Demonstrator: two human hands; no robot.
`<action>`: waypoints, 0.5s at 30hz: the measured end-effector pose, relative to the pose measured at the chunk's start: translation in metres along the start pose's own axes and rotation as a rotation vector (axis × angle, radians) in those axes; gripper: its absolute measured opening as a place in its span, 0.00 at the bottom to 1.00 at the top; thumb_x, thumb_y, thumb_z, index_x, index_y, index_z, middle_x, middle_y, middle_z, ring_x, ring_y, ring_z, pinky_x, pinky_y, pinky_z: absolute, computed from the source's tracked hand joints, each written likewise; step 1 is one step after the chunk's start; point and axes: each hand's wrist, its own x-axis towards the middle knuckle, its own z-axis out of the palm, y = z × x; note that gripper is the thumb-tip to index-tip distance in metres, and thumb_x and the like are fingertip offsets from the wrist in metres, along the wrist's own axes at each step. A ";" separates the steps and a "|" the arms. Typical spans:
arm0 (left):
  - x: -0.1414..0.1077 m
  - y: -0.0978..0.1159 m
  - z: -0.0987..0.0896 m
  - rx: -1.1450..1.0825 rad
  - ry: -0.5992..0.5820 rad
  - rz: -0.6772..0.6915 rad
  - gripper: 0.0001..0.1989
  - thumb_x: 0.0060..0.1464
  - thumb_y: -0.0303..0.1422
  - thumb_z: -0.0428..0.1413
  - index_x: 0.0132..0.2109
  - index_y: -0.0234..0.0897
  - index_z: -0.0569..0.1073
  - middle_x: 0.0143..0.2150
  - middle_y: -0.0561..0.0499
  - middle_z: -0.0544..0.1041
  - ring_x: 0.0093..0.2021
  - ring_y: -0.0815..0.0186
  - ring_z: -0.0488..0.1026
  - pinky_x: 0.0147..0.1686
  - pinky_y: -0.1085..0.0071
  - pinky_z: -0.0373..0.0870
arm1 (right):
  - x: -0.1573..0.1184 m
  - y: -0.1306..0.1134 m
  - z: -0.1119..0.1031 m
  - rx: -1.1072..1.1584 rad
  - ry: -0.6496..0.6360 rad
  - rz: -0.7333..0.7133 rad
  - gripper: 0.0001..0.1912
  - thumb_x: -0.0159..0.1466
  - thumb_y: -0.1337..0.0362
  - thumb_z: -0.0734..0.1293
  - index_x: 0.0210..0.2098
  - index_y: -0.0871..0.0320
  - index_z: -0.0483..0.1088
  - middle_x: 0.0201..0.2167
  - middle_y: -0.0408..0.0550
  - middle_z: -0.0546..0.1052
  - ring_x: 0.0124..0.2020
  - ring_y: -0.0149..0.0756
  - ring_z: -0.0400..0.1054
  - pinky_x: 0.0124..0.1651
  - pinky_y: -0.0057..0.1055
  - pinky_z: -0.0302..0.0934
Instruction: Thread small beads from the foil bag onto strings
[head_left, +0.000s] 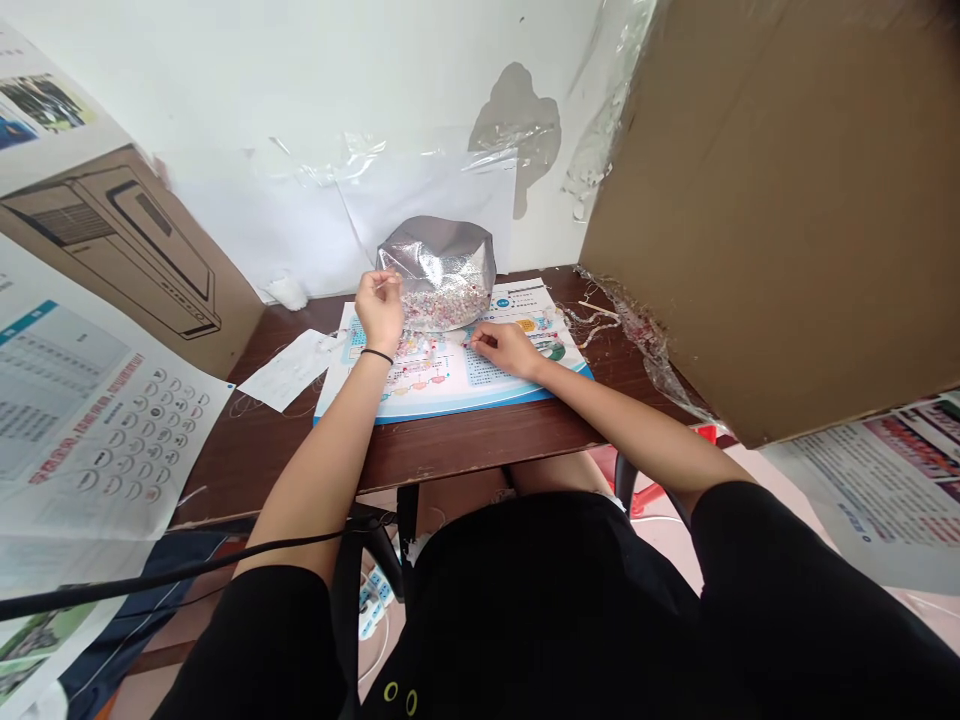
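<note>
My left hand [380, 312], with a dark band on its wrist, is raised at the left front of a silvery, see-through bag [442, 255]. Its thumb and fingertips are pinched together; anything between them is too small to make out. Small pink, white and red beads [450, 303] fill the lower part of the bag. Lower and to the right, my right hand [510, 350] rests over a printed sheet [420, 400], also pinching, and what it grips I cannot make out. Small reddish bits lie on the sheet between my hands.
The brown table [450, 440] holds a white paper [289, 370] at left and tangled clear strands [596, 320] at right. A cardboard panel [780, 220] walls the right side; a printed box [127, 240] stands left. A black cable [187, 570] crosses near my left arm.
</note>
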 end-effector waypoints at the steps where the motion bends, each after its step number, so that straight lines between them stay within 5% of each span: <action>1: 0.001 -0.001 -0.001 0.085 -0.045 -0.002 0.02 0.60 0.30 0.56 0.41 0.38 0.73 0.55 0.45 0.78 0.52 0.64 0.78 0.56 0.66 0.73 | 0.000 0.000 0.000 -0.005 -0.001 -0.005 0.04 0.61 0.67 0.65 0.31 0.58 0.72 0.26 0.42 0.75 0.29 0.32 0.65 0.38 0.29 0.57; 7: 0.001 0.022 -0.008 0.647 -0.305 0.067 0.12 0.53 0.21 0.54 0.37 0.35 0.80 0.53 0.42 0.81 0.52 0.56 0.78 0.60 0.58 0.70 | -0.001 -0.002 0.000 -0.019 -0.020 -0.033 0.04 0.62 0.69 0.65 0.31 0.58 0.72 0.28 0.43 0.76 0.29 0.31 0.64 0.38 0.28 0.57; 15: -0.025 0.042 -0.005 0.901 -0.711 0.059 0.09 0.55 0.30 0.58 0.40 0.36 0.83 0.42 0.44 0.84 0.45 0.58 0.79 0.50 0.63 0.73 | -0.002 -0.007 -0.002 -0.046 -0.038 -0.019 0.05 0.63 0.71 0.66 0.32 0.60 0.74 0.28 0.43 0.76 0.30 0.31 0.64 0.37 0.28 0.55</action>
